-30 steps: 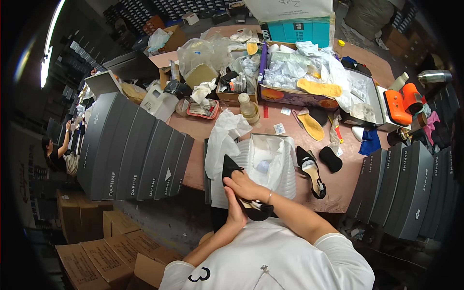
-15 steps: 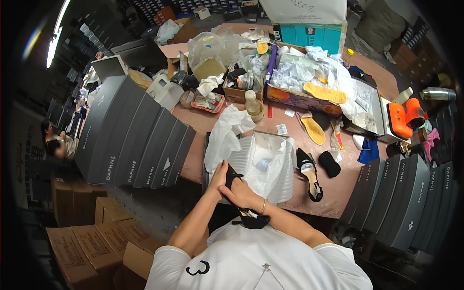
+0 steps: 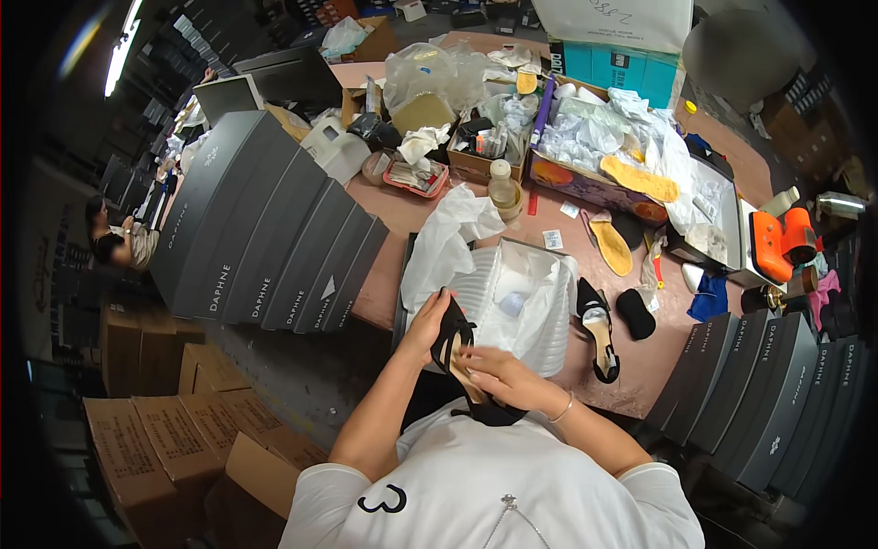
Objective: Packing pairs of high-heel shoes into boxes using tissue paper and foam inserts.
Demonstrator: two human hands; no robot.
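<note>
Holding a black pointed shoe point(image 3: 448, 328) between the white shirt point(image 3: 512, 480) and an open box point(image 3: 538, 246)

Grasped along its left side by the left hand point(image 3: 423, 329), the black pointed shoe aims its toe away from the person, heel end near the shirt. The right hand point(image 3: 509, 378) lays its fingers over the shoe's middle; whether they clasp or merely touch it, I cannot tell. Just beyond, the box is lined with white paper point(image 3: 538, 285), with ribbed white padding point(image 3: 462, 279) beside it. To the right, on the pinkish table point(image 3: 625, 389), a similar black shoe point(image 3: 598, 331) lies near a black rounded pad point(image 3: 636, 314). Farther back stand a clear bottle point(image 3: 502, 190) and a purple carton point(image 3: 581, 188) heaped with crumpled wrapping point(image 3: 590, 119). Grey boxes point(image 3: 229, 229) stand in rows left and right.
</note>
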